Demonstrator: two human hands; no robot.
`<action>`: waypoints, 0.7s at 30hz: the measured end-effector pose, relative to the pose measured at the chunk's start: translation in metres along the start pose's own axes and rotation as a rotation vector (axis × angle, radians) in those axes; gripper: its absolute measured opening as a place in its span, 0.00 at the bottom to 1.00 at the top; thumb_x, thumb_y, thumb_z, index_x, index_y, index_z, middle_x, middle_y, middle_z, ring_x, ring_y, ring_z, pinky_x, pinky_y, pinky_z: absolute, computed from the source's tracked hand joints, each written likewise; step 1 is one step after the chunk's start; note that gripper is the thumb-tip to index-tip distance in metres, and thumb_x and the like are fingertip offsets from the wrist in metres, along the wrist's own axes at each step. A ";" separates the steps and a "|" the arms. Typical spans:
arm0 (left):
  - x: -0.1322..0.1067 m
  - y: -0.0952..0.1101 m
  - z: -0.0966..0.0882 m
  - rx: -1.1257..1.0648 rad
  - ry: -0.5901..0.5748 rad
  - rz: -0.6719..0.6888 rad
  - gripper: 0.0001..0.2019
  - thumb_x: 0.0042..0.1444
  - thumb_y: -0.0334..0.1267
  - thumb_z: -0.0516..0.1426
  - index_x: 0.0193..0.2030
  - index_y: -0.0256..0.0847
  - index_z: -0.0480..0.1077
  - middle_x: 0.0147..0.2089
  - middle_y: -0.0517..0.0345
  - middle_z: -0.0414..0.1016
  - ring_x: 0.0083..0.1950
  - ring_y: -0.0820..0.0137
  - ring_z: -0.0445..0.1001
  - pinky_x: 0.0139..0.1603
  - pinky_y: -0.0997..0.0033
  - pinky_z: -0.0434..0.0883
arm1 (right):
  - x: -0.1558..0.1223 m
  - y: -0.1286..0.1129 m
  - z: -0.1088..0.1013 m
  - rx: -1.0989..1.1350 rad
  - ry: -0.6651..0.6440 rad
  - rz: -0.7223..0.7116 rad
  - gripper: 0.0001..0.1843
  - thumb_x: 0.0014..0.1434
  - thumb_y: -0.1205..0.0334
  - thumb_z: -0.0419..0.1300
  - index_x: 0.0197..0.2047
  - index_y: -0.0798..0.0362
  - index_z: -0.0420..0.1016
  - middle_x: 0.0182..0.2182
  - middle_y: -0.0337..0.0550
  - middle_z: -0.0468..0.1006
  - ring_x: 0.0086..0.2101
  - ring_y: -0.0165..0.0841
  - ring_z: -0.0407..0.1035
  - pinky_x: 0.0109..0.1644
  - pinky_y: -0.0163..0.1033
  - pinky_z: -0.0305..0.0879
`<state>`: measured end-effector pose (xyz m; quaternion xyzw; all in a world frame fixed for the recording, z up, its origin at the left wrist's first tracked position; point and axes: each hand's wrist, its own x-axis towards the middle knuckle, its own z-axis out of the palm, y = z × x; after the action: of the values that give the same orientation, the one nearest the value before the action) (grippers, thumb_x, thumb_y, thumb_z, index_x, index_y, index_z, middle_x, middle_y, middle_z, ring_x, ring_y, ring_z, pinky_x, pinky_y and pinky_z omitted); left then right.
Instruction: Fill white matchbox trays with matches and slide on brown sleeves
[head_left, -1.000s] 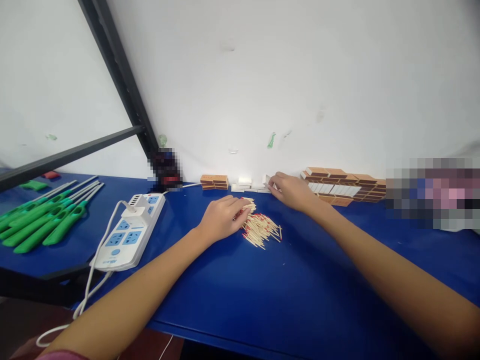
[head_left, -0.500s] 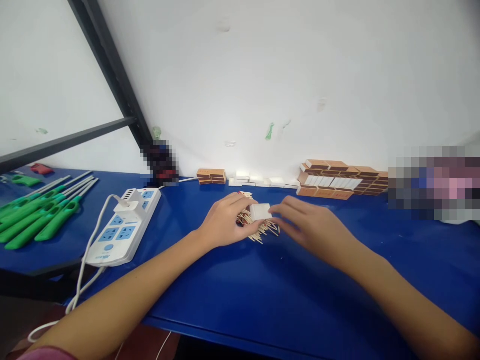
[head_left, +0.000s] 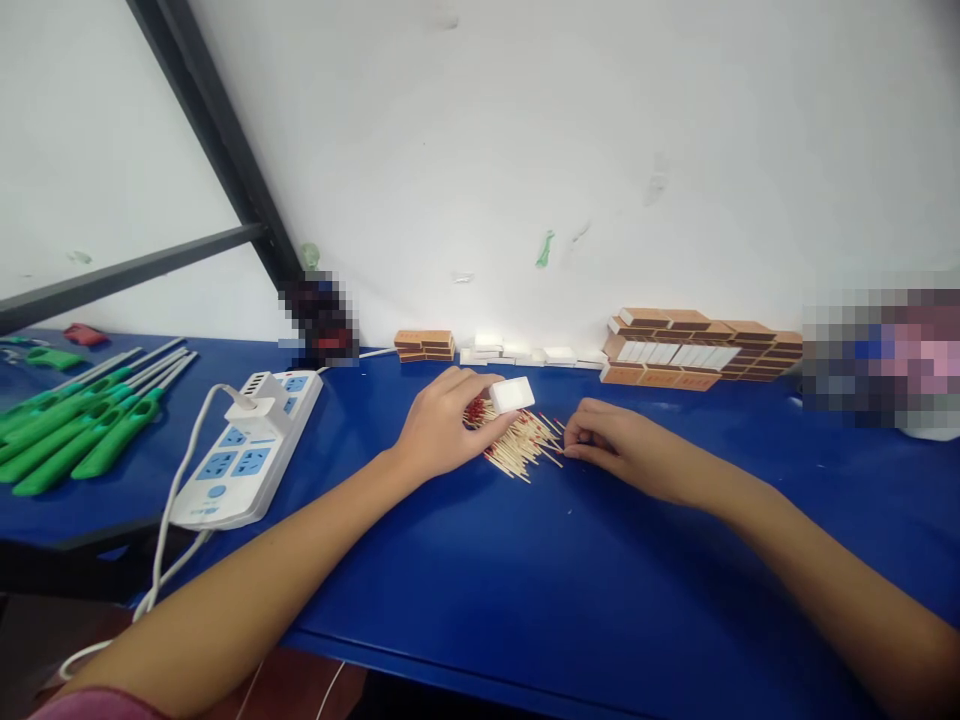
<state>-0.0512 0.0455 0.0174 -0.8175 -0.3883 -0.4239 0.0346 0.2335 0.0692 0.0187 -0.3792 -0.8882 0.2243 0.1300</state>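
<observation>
Between the thumb and fingers of my left hand (head_left: pixel 452 420) is a small white matchbox tray (head_left: pixel 513 394), tilted above a heap of matches (head_left: pixel 521 447) with red heads. The heap lies loose on the blue table (head_left: pixel 480 590). My right hand (head_left: pixel 611 437) is at the heap's right edge with its fingers curled and pinched together. Match ends lie right by its fingertips, and whether a match is between them is too small to tell.
Matchbox sleeves stand stacked (head_left: pixel 664 378) along the wall at the right, with a smaller stack (head_left: pixel 424 344) left of centre. White trays (head_left: pixel 517 354) lie between them. A power strip (head_left: pixel 247 460) and several green lighters (head_left: pixel 112 430) are on the left, below a dark metal frame (head_left: pixel 217 120).
My right hand has moved away from the white tray, right and slightly down, and its fingers have closed. My left hand has raised and tilted the tray, uncovering more of the matches.
</observation>
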 end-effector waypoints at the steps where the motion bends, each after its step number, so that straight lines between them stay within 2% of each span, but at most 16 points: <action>1: 0.000 0.000 0.000 0.000 -0.001 0.001 0.18 0.65 0.46 0.63 0.56 0.38 0.76 0.42 0.50 0.81 0.43 0.63 0.76 0.48 0.57 0.77 | 0.000 0.000 0.001 0.005 0.010 0.003 0.16 0.73 0.49 0.54 0.40 0.49 0.74 0.39 0.44 0.73 0.35 0.34 0.67 0.40 0.41 0.64; 8: 0.000 -0.001 0.001 -0.018 -0.017 0.027 0.18 0.65 0.47 0.64 0.57 0.39 0.77 0.48 0.49 0.83 0.47 0.62 0.77 0.51 0.56 0.77 | 0.002 -0.016 0.011 0.060 0.183 0.032 0.15 0.73 0.48 0.55 0.41 0.49 0.74 0.36 0.42 0.74 0.33 0.34 0.67 0.38 0.41 0.64; 12: -0.001 -0.002 0.001 -0.011 -0.020 0.036 0.18 0.65 0.48 0.64 0.56 0.38 0.77 0.49 0.49 0.83 0.47 0.62 0.77 0.52 0.56 0.77 | -0.001 -0.024 0.016 0.018 0.181 0.032 0.14 0.71 0.47 0.58 0.47 0.48 0.75 0.38 0.42 0.74 0.33 0.34 0.67 0.38 0.41 0.64; 15: -0.001 -0.003 0.002 -0.005 -0.017 0.035 0.18 0.65 0.47 0.64 0.56 0.38 0.77 0.49 0.49 0.83 0.47 0.62 0.77 0.53 0.56 0.77 | -0.003 -0.022 0.016 -0.060 0.160 0.036 0.17 0.68 0.45 0.62 0.51 0.48 0.73 0.44 0.43 0.74 0.34 0.34 0.69 0.39 0.42 0.65; 21: -0.002 -0.002 0.002 0.004 -0.039 0.041 0.19 0.65 0.46 0.64 0.58 0.38 0.77 0.47 0.49 0.83 0.46 0.63 0.76 0.50 0.58 0.77 | 0.001 -0.018 0.020 -0.089 0.121 0.020 0.08 0.71 0.55 0.59 0.42 0.49 0.73 0.41 0.43 0.73 0.35 0.34 0.69 0.39 0.41 0.66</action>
<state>-0.0515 0.0465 0.0140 -0.8335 -0.3728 -0.4062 0.0373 0.2139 0.0525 0.0102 -0.4061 -0.8841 0.1628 0.1642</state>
